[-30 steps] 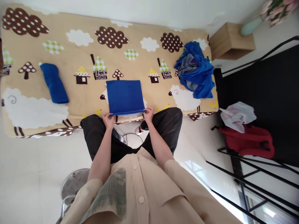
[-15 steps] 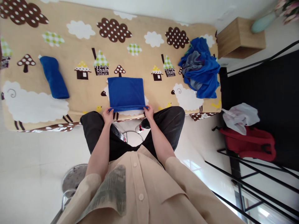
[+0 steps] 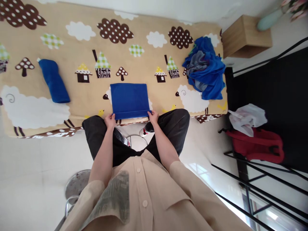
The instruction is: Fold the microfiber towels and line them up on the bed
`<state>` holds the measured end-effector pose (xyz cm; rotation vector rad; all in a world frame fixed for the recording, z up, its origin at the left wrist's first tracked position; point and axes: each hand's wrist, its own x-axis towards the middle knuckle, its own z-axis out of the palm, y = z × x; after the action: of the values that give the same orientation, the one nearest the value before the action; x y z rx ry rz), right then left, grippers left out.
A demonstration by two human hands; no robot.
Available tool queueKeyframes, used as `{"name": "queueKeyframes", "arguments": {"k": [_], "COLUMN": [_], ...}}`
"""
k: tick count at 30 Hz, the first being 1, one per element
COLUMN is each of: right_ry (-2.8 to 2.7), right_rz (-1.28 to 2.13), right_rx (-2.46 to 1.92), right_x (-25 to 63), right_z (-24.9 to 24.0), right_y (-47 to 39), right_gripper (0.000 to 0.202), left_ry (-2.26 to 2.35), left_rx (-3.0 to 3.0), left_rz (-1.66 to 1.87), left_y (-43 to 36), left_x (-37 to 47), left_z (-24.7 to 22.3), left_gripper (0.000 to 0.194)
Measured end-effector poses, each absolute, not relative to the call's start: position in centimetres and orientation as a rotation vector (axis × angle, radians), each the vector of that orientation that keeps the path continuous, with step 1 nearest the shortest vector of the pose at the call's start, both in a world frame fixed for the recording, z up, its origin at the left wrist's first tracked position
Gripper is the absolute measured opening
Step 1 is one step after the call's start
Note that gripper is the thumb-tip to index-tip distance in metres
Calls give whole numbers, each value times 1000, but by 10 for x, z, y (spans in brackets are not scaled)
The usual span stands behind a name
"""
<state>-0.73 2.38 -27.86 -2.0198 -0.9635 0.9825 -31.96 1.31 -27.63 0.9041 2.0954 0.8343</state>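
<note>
A blue towel (image 3: 130, 98), folded into a rectangle, lies flat at the near edge of the bed in front of me. Along its near side runs a narrow folded-over strip. My left hand (image 3: 110, 121) pinches the near left corner, and my right hand (image 3: 153, 116) pinches the near right corner. To the left lies a rolled blue towel (image 3: 55, 81) with a small white tag at its far end. A loose heap of blue and grey cloths (image 3: 205, 70) sits at the bed's right end.
Under everything is a beige patterned bed cover (image 3: 144, 69). A wooden box (image 3: 246, 37) with a pale vase (image 3: 269, 21) stands beyond its right end. Red bag (image 3: 260, 144), white plastic bag (image 3: 247, 118) and black metal rails (image 3: 260, 183) are at right. A round stool (image 3: 77, 184) stands behind my left.
The near strip of the towel now lies flatter and wider, and the towel sits slightly nearer to me. Both hands still hold its near corners.
</note>
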Motion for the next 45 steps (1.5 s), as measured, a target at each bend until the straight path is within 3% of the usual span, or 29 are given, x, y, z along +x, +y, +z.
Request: {"name": "queueKeyframes", "arguments": {"k": [16, 25, 29, 35, 40, 45], "right_ry": [-1037, -987, -1014, -1275, -1721, -1838], "right_rz": [822, 706, 737, 452, 651, 804], "right_rx": [-2359, -2499, -2406, -2122, -1847, -2003], "right_x": [-19, -27, -22, -31, -40, -33], "right_z": [-269, -264, -260, -245, -241, -248], "right_y": [31, 35, 35, 23, 5, -7], "right_gripper": [21, 16, 19, 27, 35, 55], "left_ry": [2133, 2129, 2131, 1954, 1709, 1826], "left_rx": [932, 1128, 1202, 1735, 1949, 1821], "left_rz": [810, 531, 569, 685, 512, 302], "left_y": [21, 29, 23, -1, -11, -8], "left_x": [-322, -329, -328, -313, -306, -308], "left_z": [-288, -287, -274, -240, -240, -253], "left_gripper": [17, 30, 27, 36, 47, 62]}}
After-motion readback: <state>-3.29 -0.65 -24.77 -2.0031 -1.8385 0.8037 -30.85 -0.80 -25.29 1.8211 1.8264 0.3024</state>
